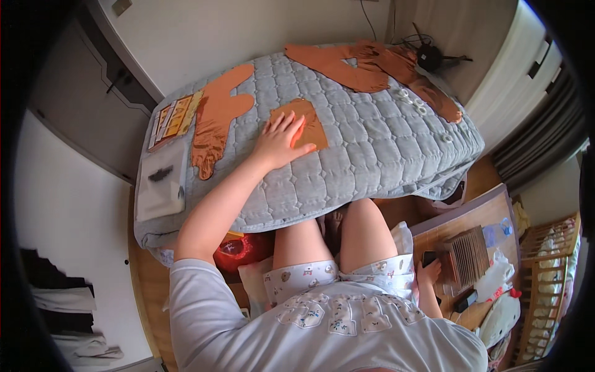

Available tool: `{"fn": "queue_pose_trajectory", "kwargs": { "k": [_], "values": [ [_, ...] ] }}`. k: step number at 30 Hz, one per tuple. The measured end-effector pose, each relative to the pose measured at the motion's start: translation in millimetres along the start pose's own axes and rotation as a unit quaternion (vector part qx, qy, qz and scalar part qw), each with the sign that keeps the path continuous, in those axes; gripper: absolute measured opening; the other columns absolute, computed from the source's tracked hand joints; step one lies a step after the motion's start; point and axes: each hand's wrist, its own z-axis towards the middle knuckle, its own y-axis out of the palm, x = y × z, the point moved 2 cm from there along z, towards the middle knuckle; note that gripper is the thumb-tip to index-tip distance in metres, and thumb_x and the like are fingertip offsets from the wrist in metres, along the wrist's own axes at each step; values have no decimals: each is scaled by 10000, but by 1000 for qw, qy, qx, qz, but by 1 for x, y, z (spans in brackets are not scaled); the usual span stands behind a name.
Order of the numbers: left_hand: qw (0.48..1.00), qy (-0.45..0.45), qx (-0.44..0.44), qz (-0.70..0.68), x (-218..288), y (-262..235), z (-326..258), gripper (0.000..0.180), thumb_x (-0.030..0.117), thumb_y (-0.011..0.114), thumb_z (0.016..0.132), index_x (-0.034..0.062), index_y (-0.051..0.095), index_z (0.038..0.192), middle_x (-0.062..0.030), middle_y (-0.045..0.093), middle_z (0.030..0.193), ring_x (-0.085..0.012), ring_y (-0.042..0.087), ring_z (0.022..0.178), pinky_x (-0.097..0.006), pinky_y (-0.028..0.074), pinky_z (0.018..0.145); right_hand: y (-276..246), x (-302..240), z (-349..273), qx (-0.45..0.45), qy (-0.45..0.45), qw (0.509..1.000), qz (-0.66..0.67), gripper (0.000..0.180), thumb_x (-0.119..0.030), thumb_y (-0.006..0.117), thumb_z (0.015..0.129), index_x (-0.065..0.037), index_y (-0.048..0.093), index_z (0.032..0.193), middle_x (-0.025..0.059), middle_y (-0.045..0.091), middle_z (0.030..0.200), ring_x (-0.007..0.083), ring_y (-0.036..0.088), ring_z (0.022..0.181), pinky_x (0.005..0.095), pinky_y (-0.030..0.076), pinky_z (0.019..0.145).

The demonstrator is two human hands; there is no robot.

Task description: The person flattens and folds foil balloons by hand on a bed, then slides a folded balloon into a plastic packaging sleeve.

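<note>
My left hand point(282, 141) lies with its fingers spread on a small flat copper-coloured foil piece point(317, 132) on the grey quilted mattress point(347, 167). Something bright orange point(299, 134) shows between thumb and forefinger; its kind is unclear. To the left is a larger flat copper foil shape, like a deflated balloon point(217, 111), its lower end wrinkled. Off to the right, over a low table point(427, 235), my right hand point(429, 273) has its fingers curled at a dark phone-like object point(428, 256). Beside that hand stands a stack of thin brown sheets point(468, 257).
More copper foil shapes point(347, 68) lie at the mattress's far side, near a black device with cables point(429, 57). White rings point(414, 102) lie close by. At left are a patterned package point(173, 121) and a clear bag point(162, 183). A bottle point(496, 232) stands on the table.
</note>
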Motion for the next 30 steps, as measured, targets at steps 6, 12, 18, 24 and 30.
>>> {"fn": "queue_pose_trajectory", "kwargs": {
  "k": [6,12,18,24,30],
  "values": [
    [1000,-7,9,-15,-6,-3,-8,932,680,615,887,160,323,1602,-157,281,1666,-319,231,1552,-521,145,1257,-157,-187,-9,121,-404,841,341,343,24,677,840,-42,642,1174,169,625,1150,375,585,1103,455,476,972],
    [1000,3,10,-24,-5,0,-3,995,750,598,850,128,348,1585,-175,277,1662,-356,215,1552,-566,154,1244,-310,-411,-6,14,-657,666,353,339,-27,725,814,-13,673,1148,169,638,1177,354,620,1088,432,501,930],
    [997,37,71,-21,-7,7,-2,953,713,645,833,96,429,1528,-211,351,1614,-394,283,1518,-608,212,1210,-299,-532,32,-135,-745,634,158,957,-480,868,712,-56,491,1483,148,468,1530,341,404,1428,459,326,1187],
    [997,30,71,-31,-8,5,-7,942,708,655,830,94,449,1515,-222,348,1609,-396,283,1517,-615,210,1208,-297,-542,37,-158,-758,623,117,1127,-578,904,594,-78,472,1506,115,435,1554,350,359,1455,502,276,1207],
    [992,20,-25,-123,-24,1,-5,1060,690,634,865,50,238,1611,-225,205,1672,-367,139,1571,-543,145,1256,-292,-544,38,-166,-743,640,104,1186,-607,909,545,-121,450,1526,98,419,1566,338,313,1481,515,237,1222]
  ]
}}
